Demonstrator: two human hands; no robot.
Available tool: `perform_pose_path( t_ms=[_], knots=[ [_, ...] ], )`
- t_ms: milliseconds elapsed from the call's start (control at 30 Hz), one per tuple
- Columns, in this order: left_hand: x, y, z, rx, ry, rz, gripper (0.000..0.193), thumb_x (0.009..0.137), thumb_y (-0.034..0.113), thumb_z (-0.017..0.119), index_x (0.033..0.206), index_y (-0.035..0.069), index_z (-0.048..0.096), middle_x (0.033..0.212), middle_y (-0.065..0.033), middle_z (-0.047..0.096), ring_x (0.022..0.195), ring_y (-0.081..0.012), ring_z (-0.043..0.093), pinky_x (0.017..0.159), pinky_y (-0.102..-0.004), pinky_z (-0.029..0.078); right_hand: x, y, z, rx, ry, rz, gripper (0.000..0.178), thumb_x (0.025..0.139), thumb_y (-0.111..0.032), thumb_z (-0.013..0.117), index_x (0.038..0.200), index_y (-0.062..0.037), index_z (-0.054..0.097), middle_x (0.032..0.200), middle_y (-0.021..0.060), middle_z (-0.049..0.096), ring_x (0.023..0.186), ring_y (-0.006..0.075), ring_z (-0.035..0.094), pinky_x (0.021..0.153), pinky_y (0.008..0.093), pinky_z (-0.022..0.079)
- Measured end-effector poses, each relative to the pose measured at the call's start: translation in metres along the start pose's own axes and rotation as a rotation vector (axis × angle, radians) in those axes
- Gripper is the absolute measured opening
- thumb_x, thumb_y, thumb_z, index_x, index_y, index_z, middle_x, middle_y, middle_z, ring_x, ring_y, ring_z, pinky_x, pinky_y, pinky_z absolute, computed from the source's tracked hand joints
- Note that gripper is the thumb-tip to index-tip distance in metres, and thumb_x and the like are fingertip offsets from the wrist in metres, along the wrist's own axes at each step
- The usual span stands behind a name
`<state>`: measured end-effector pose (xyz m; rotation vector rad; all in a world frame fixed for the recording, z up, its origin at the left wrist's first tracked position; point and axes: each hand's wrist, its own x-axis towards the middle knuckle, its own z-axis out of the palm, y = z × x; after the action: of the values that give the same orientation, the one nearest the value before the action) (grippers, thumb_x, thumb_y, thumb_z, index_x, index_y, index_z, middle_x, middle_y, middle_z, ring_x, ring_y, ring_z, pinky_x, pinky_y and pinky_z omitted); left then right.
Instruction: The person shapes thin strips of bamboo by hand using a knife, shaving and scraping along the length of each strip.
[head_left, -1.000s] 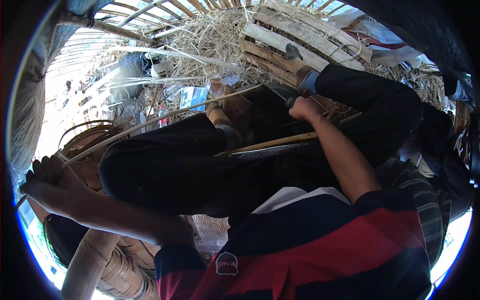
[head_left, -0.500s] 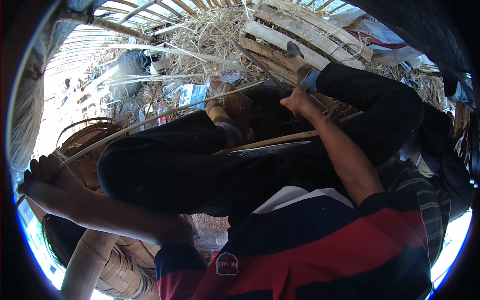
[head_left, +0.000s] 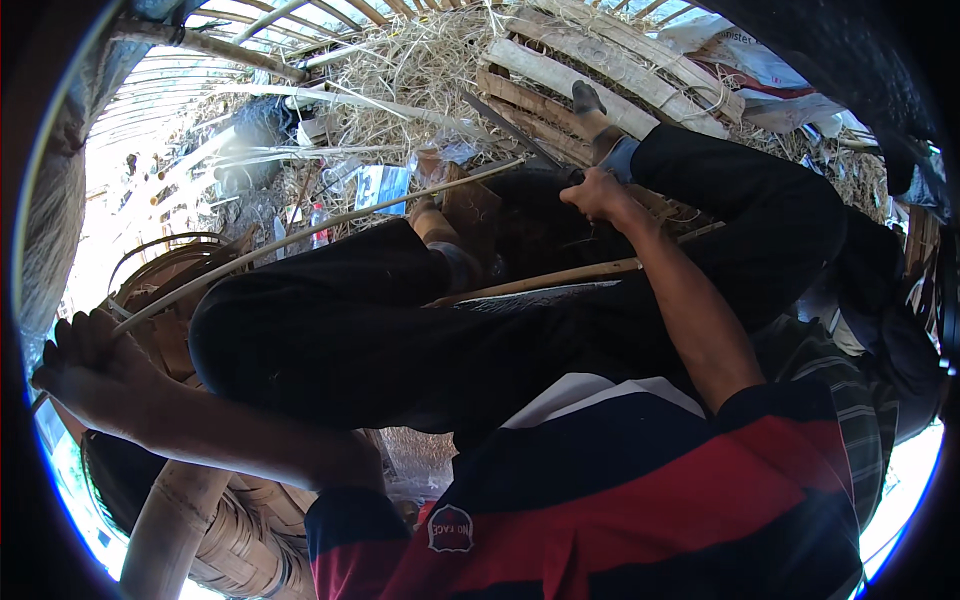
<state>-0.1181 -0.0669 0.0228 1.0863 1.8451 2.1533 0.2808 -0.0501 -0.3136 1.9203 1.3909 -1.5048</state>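
Long and thin, a bamboo strip (head_left: 340, 218) runs slantwise from the far left to the middle, above my left knee. My left hand (head_left: 100, 375) is closed around its near end, and a short piece pokes out beyond the fist. A knife (head_left: 515, 132) with a long dark blade is gripped in my right hand (head_left: 600, 197), its blade pointing up and left. The strip's far end lies close to the blade; whether they touch, I cannot tell. Below my right hand, another bamboo stick (head_left: 560, 277) lies across my legs.
Bamboo slats (head_left: 590, 90) and a heap of shavings (head_left: 420, 80) cover the ground ahead. A woven bamboo basket (head_left: 240, 540) and a thick pole (head_left: 175, 520) stand at lower left. Coiled strips (head_left: 165, 260), a plastic bottle (head_left: 319, 222) and a blue-white packet (head_left: 382, 187) lie at left.
My left hand has shifted slightly left, and the bamboo strip has slid a little that way with it. The knife and right hand have moved only a touch to the left.
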Motion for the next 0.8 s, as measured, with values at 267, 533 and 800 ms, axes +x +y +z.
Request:
perform_pose_path(
  t_ms=[267,533,800],
  knots=[
    [0.006,-0.001,-0.004,-0.068,-0.055,-0.093,0.046,0.099,0.029,0.038,0.057,0.012,0.027,0.055,-0.0004,0.024,0.048,-0.0107,0.017,0.044,-0.0262,0.017,0.016,0.029,0.012,-0.176,0.113,0.062,0.039,0.068,-0.024,0.059,0.089,0.0076,0.065,0.096,0.0265,0.064,0.092,0.0333,0.065,0.080,0.0382,0.051],
    [0.034,-0.012,-0.033,-0.175,-0.228,-0.119,0.048,0.099,0.034,0.036,0.058,0.012,0.026,0.055,-0.0001,0.022,0.048,-0.0111,0.017,0.045,-0.0264,0.017,0.004,0.002,-0.001,0.166,0.065,-0.071,0.039,0.069,-0.030,0.063,0.074,0.0087,0.066,0.065,0.0222,0.064,0.056,0.0275,0.065,0.061,0.0383,0.053],
    [0.032,-0.014,-0.034,-0.217,-0.234,-0.158,0.048,0.099,0.036,0.034,0.060,0.011,0.027,0.055,-0.0001,0.023,0.049,-0.0109,0.018,0.046,-0.0263,0.018,0.025,0.030,0.020,-0.114,0.055,0.035,0.042,0.065,-0.030,0.063,0.083,0.0080,0.066,0.080,0.0245,0.066,0.080,0.0331,0.067,0.072,0.0379,0.052]
  ],
)
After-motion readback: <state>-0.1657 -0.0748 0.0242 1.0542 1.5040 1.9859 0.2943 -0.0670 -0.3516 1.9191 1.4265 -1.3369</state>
